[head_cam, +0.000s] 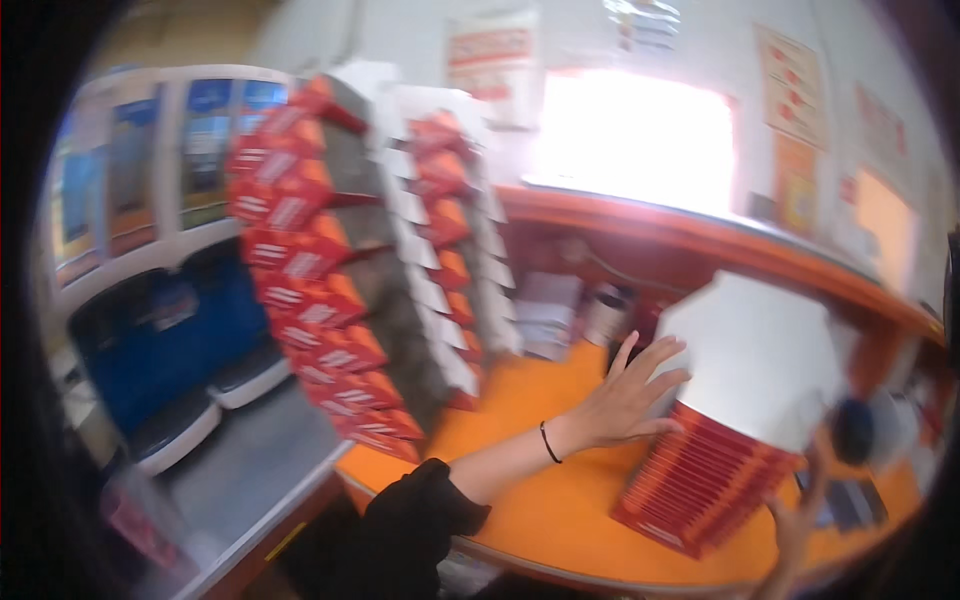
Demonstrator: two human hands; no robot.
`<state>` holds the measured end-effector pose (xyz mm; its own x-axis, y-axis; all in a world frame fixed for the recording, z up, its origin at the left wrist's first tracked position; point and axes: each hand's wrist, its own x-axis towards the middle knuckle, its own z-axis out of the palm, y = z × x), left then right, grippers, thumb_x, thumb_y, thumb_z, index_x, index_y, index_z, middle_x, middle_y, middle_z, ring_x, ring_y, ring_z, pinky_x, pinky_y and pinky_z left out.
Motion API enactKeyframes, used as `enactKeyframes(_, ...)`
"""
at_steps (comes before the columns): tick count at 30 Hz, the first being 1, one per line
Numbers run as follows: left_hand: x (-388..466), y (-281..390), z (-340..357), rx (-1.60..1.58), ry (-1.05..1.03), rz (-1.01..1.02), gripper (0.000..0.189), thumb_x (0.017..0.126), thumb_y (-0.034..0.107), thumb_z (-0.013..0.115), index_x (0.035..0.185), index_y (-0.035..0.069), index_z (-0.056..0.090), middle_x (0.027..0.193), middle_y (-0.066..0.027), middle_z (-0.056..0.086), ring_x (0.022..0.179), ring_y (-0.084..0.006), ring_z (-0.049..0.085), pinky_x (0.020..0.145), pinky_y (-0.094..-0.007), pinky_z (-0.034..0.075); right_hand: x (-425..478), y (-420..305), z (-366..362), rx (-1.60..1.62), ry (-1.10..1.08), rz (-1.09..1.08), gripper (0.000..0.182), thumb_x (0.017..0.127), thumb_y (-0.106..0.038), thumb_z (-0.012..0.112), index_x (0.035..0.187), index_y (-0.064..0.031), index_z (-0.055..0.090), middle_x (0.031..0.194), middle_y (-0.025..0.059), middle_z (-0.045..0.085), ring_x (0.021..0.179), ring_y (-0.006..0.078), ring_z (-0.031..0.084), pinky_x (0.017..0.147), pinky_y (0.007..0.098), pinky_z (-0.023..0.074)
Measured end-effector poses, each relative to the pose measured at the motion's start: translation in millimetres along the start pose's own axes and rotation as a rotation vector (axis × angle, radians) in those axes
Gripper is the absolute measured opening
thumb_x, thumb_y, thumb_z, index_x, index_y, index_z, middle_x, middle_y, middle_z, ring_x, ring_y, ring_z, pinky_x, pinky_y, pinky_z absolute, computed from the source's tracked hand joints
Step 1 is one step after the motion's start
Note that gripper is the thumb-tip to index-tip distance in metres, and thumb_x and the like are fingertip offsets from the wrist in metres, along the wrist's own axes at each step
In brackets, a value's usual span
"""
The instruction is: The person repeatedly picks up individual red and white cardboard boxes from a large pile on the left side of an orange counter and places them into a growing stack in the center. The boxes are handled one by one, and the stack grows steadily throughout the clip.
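Note:
A stack of red cardboard pieces with white upper flaps point(712, 480) stands on the orange tabletop. My left hand point(637, 390), with a thin dark band at the wrist, is at the stack's left side, fingers spread and nothing gripped. At the stack's lower right is my right hand point(802, 502), blurred, its fingers apart; whether it touches the cardboard is unclear. On the left, tall leaning columns of nested red and white cartons point(315, 300) rise from the table, with a second column point(446, 262) just behind.
Blue seats point(172, 330) or bins stand beyond the table's left edge. At the back are a pile of papers point(551, 315) and a cup-like container point(607, 315). A dark flat object point(855, 502) and a clear bottle-like container point(885, 427) lie to the right. An orange ledge point(645, 217) runs behind.

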<state>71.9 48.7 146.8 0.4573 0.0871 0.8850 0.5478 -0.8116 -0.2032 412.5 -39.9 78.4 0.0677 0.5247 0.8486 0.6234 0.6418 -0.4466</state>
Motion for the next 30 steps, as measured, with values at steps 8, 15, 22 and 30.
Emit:
enactKeyframes(8, 54.2, -75.1, -334.1, 1.334, 0.545, -0.107, 0.048, 0.085, 0.009, 0.051, 0.130, 0.002, 0.036, 0.133, -0.0178, 0.034, 0.123, -0.0337, 0.033, 0.100, -0.0530, 0.026, 9.4, -25.1, -0.2, -0.029, -0.092, -0.185, 0.072, 0.078, -0.029, 0.068, 0.134, -0.0011, 0.032, 0.139, 0.0171, 0.035, 0.129, 0.0341, 0.030, 0.106, 0.0436, 0.0237)
enactKeyframes(15, 38.1, -169.7, -499.9, 1.379, 0.103, -0.605, 0.046, 0.083, 0.012, 0.055, 0.127, 0.004, 0.041, 0.124, -0.0213, 0.046, 0.116, -0.0365, 0.042, 0.093, -0.0519, 0.036, 19.1, -7.8, 52.0, 0.123, -0.050, -0.031, 0.095, 0.049, -0.025, 0.084, 0.130, -0.0064, 0.040, 0.144, 0.0132, 0.027, 0.127, 0.0305, 0.035, 0.103, 0.0419, 0.0327)
enactKeyframes(22, 66.3, -175.3, -467.9, 1.077, 0.157, -0.420, 0.027, 0.075, 0.003, 0.064, 0.101, 0.006, 0.060, 0.095, -0.0161, 0.060, 0.091, -0.0341, 0.057, 0.078, -0.0410, 0.045, 40.0, -2.8, 31.0, 0.441, -0.286, 0.232, 0.077, 0.042, -0.009, 0.087, 0.105, -0.0078, 0.042, 0.143, 0.0129, 0.024, 0.127, 0.0301, 0.034, 0.098, 0.0419, 0.0432)
enactKeyframes(30, 149.2, -95.6, -354.5, 0.748, 0.308, 0.162, 0.025, 0.083, 0.001, 0.058, 0.108, 0.005, 0.063, 0.092, -0.0108, 0.059, 0.082, -0.0210, 0.060, 0.071, -0.0279, 0.046, 39.8, -16.3, 37.1, 0.465, -0.336, 0.158, 0.073, 0.046, -0.010, 0.087, 0.104, -0.0091, 0.043, 0.142, 0.0125, 0.026, 0.128, 0.0283, 0.033, 0.099, 0.0422, 0.0426)
